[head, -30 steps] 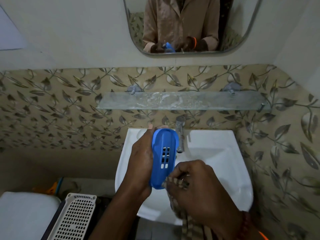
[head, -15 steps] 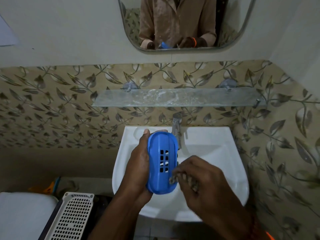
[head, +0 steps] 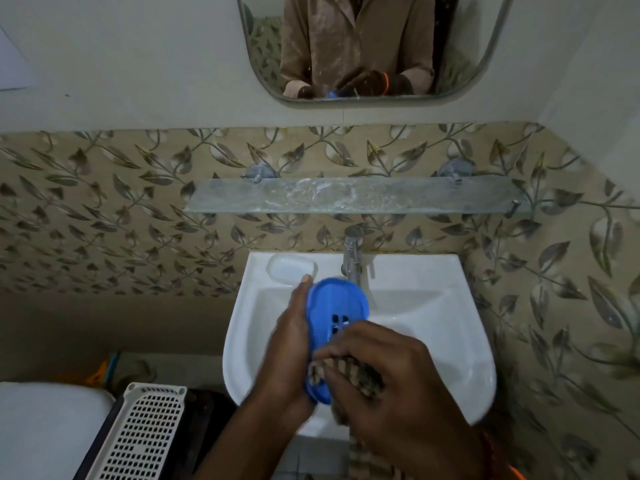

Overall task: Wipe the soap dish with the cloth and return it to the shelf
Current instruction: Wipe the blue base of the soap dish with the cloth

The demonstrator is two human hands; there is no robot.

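Midway, left hand [head: 289, 344] gripped the soap dish [head: 332, 308], right hand [head: 391, 386] clutched the cloth [head: 346, 374] against it; the shelf [head: 356, 199] awaited its return

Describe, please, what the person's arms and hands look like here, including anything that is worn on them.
Both hands are bare, without gloves. The left hand and its forearm show no sleeve and no jewellery in the direct view. The right hand has an orange band at the wrist, partly cut off by the frame edge. The mirror reflects light brown, loose sleeves ending above the wrists.
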